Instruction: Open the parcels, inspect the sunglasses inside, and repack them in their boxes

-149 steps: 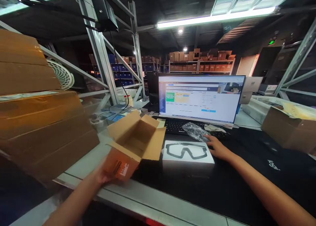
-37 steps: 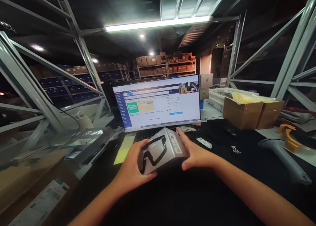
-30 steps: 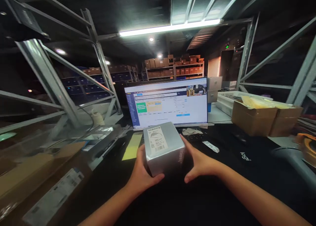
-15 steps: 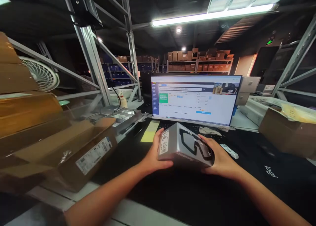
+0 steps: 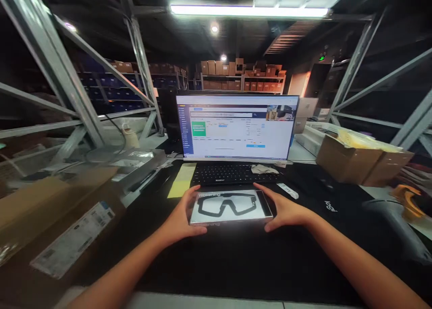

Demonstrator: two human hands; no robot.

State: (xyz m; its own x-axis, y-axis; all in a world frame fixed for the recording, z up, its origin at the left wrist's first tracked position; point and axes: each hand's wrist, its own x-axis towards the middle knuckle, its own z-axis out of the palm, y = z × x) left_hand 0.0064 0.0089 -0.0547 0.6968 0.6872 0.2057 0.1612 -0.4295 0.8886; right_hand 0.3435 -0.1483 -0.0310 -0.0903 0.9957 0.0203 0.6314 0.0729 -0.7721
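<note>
Silver-white box (image 5: 227,206) sits near middle, over the black mat (image 5: 216,268); I can't tell if it's resting there or lifted. Left hand (image 5: 180,219) grips its left end, right hand (image 5: 286,210) its right end, thumbs on the near side, other fingers partly hidden. Near face too dark to read. Open carton (image 5: 106,189) near left is cut off, label (image 5: 76,239) blurred. Monitor (image 5: 232,131) text on the far side: illegible. Grey scanner (image 5: 403,230) right, smeared.
</note>
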